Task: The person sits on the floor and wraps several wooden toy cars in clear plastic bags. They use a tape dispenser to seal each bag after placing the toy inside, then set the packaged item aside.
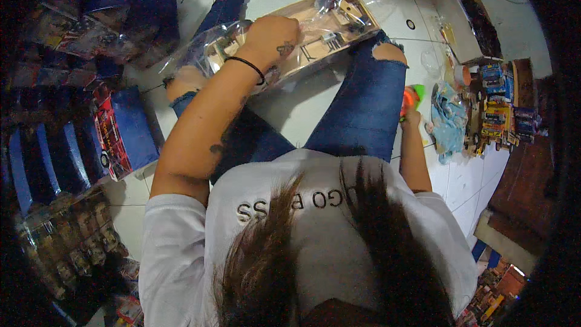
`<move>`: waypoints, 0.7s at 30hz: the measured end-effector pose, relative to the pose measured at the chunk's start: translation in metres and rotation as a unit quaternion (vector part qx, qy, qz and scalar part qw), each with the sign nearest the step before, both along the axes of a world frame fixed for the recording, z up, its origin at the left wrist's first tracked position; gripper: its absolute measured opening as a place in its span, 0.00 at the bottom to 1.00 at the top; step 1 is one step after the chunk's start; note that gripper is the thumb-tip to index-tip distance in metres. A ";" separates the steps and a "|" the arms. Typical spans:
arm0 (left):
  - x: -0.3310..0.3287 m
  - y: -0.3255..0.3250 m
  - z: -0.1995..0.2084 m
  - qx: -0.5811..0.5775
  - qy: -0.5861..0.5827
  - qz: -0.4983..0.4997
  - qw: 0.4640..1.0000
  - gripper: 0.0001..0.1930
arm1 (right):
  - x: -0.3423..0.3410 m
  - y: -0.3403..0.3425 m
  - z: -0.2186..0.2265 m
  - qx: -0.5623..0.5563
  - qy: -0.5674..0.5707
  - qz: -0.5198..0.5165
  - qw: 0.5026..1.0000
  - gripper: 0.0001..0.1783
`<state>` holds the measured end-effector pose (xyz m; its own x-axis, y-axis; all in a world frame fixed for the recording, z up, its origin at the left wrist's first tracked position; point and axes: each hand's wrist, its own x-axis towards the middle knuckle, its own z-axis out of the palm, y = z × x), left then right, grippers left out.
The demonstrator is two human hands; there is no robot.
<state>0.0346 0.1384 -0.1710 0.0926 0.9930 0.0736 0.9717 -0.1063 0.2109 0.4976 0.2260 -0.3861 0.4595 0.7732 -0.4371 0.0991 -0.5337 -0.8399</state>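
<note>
A shallow pale tray-like box [305,12] lies slanted across my knees, with small dark and wood-coloured parts inside. Clear plastic wrap [203,48] covers it and sticks out loosely past both ends. My left hand [272,36] is closed in a fist over the box's middle, its curled fingers on the wrap; the fingertips are hidden. Beside my right thigh, low near the floor, my right hand [411,118] grips a round orange and green object [414,97]. Its kind is too small and partly covered to make out.
On the white tiled floor [284,112] lies a small black wheel-like ring [410,24]. At right are a light blue patterned cloth [448,121] and stacked colourful toy vehicles [499,103]. A red and blue box [124,133] stands at left, near dark shiny packages [51,157].
</note>
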 end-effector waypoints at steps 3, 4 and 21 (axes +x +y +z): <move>0.003 -0.001 0.001 -0.003 0.017 0.020 1.000 0.13 | -0.035 0.020 0.123 0.087 0.290 -0.103 0.947 0.31; 0.003 -0.001 0.001 -0.009 0.017 0.023 1.000 0.13 | -0.052 0.029 0.166 0.177 0.307 -0.027 0.934 0.30; -0.002 0.001 -0.013 0.032 -0.073 0.020 0.997 0.16 | -0.401 0.080 0.309 0.172 -0.419 0.674 0.584 0.26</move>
<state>0.0326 0.1397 -0.1838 0.0359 0.9886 0.1461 0.9346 -0.0850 0.3453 0.0967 0.3057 -0.0776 -0.7256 0.6558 -0.2083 0.6881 0.6886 -0.2288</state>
